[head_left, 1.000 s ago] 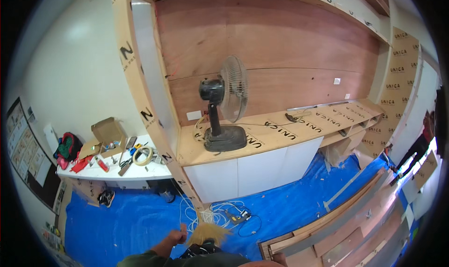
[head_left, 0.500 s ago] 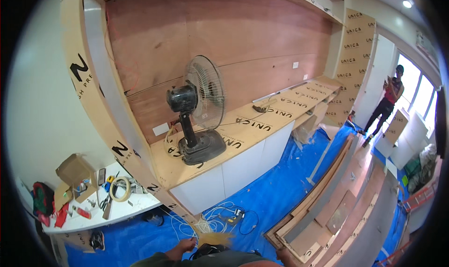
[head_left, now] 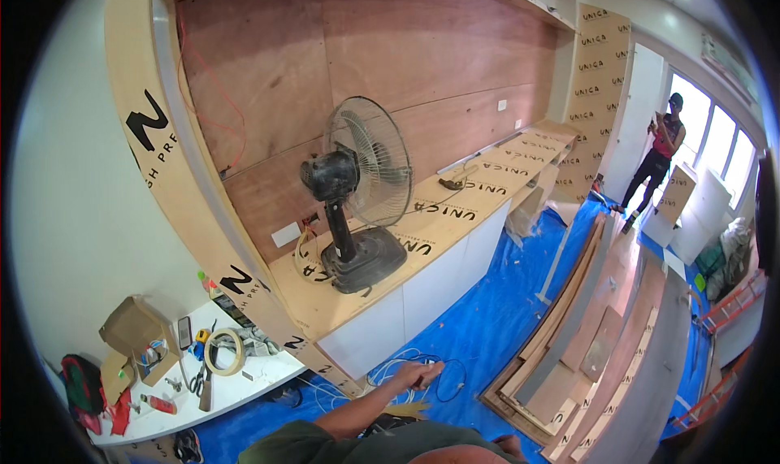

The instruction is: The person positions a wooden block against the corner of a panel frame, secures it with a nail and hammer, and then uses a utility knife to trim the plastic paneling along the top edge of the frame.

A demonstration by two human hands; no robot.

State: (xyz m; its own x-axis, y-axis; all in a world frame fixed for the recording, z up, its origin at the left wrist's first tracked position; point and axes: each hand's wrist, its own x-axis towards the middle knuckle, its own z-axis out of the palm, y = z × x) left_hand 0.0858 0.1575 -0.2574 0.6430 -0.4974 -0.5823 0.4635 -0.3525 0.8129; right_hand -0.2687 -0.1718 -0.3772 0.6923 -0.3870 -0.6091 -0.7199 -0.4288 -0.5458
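Observation:
My left hand (head_left: 416,376) reaches out over the blue floor sheet (head_left: 463,326), its forearm rising from the lower edge in a dark green sleeve. Its fingers are curled together; what they hold, if anything, I cannot make out. Beneath and beyond it lie loose pale cables (head_left: 379,374) on the sheet. Close below the hand, a tan-yellow thing (head_left: 414,410) shows in front of my body, its kind unclear. Only a bit of my right hand (head_left: 510,445) appears at the lower edge, with its fingers hidden.
A black fan (head_left: 370,257) stands on the long wooden counter (head_left: 305,311). To the left, a white table (head_left: 258,373) carries a tape roll (head_left: 213,365), scissors (head_left: 195,380) and a cardboard box (head_left: 134,322). Stacked boards (head_left: 561,366) lie right. Another person (head_left: 660,143) stands far right.
My left hand has moved right and up, away from beside the tan-yellow thing, and more of its forearm shows. The view has shifted slightly.

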